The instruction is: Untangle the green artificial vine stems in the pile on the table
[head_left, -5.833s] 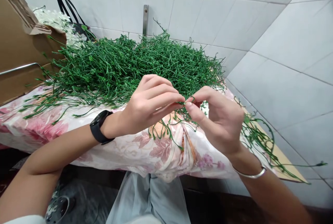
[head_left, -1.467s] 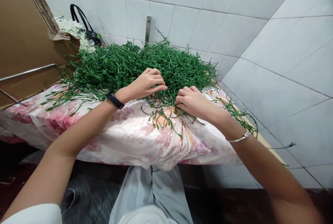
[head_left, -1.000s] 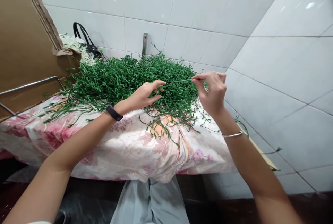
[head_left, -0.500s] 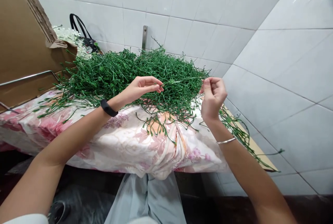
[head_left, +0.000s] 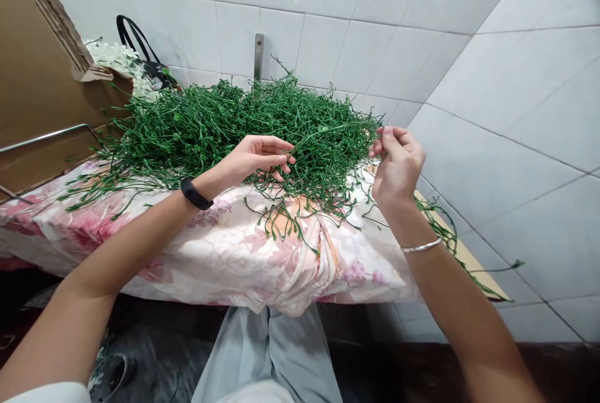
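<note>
Sitting close against the desk (head_left: 225, 265), the person's grey-clad knees show lowest in view, under the hanging edge of the floral cloth (head_left: 253, 253). Above them the right hand (head_left: 398, 169) is raised off the cloth with thumb and forefinger closed in a pinch grip on the end of one green stem (head_left: 337, 129), which runs leftward toward the left hand (head_left: 255, 156); that hand is half curled, fingertips pressed together on the near edge of the stem pile (head_left: 234, 131), seemingly holding strands down. Half a second earlier the right hand was lower and nearer the pile; it has since lifted and drawn outward, so the single stem looks more nearly freed from the tangle, though its far end is still caught among the others. A black wristband sits on the left wrist, a thin metal bangle (head_left: 422, 245) on the right. Loose stems trail off the cloth's right side along a bare wooden edge. Farther back, a cardboard box (head_left: 37, 90) stands at the left with a metal bar across it, then white flowers (head_left: 110, 56) and a black bag (head_left: 150, 65), all against a white tiled wall (head_left: 375, 3) meeting in a corner.
</note>
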{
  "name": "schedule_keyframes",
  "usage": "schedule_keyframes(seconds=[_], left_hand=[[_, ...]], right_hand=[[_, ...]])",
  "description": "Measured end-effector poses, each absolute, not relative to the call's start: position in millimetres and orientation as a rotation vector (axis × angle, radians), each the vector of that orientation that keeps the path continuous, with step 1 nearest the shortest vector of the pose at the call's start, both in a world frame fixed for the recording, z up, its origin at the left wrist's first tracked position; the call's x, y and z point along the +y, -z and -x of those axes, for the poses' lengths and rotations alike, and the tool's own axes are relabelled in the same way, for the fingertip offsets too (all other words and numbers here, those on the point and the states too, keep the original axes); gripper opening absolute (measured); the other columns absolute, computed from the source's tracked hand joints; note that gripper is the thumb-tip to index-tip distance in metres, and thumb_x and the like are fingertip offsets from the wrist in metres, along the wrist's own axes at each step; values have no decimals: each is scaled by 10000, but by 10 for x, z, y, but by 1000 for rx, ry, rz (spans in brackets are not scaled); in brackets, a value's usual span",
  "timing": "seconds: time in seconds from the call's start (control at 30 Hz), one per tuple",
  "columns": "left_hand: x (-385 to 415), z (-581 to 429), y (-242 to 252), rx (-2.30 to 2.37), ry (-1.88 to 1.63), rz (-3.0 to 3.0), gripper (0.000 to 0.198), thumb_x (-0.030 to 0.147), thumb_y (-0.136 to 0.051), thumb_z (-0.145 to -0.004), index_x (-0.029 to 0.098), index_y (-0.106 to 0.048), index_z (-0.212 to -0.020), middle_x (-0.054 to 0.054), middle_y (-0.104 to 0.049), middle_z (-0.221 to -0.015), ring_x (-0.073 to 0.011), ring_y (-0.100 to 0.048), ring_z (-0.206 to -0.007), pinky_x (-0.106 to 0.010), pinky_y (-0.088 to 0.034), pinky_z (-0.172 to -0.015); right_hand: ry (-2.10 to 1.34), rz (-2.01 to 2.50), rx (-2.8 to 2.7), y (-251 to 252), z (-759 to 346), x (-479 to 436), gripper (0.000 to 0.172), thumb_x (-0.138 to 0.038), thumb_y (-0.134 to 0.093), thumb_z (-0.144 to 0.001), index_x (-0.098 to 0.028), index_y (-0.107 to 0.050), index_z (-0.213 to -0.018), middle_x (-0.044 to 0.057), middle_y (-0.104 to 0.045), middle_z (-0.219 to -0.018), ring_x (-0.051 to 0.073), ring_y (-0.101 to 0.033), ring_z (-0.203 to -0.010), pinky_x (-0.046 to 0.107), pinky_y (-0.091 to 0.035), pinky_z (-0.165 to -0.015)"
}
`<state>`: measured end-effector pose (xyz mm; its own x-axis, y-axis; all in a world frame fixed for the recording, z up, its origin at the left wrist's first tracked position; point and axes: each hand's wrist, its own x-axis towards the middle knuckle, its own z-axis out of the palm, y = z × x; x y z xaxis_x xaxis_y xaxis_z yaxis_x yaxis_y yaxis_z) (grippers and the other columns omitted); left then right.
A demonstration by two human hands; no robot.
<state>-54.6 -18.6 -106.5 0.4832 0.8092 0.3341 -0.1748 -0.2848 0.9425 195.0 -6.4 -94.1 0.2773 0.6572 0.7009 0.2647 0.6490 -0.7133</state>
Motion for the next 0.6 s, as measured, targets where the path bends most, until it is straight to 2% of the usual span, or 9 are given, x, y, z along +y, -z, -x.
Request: schedule_keyframes(seconds=[0.27, 0.6], left_hand=[[-172, 591, 1010, 661, -1129, -1429, 225, 177, -669, -708, 112, -638, -921, -68, -677, -828, -78, -607, -589, -173, -480, -471], [-159, 605, 1021, 680, -1174, -1425, 233, 200, -682, -686, 132, -636, -905, -63, -675, -854, -83, -605, -599, -191, -478, -480]], right_hand=[[-575, 871, -1293, 860, -1967, -109, 136, -356, -516, -719, -226, -494, -751, 36, -530, -815, 114, -457, -603, 294, -394, -570], [-647, 877, -1447, 811, -1900, -206, 189, -387, -401, -787, -223, -494, -771, 15, -479, -678, 114, -443, -560, 296, -420, -587]])
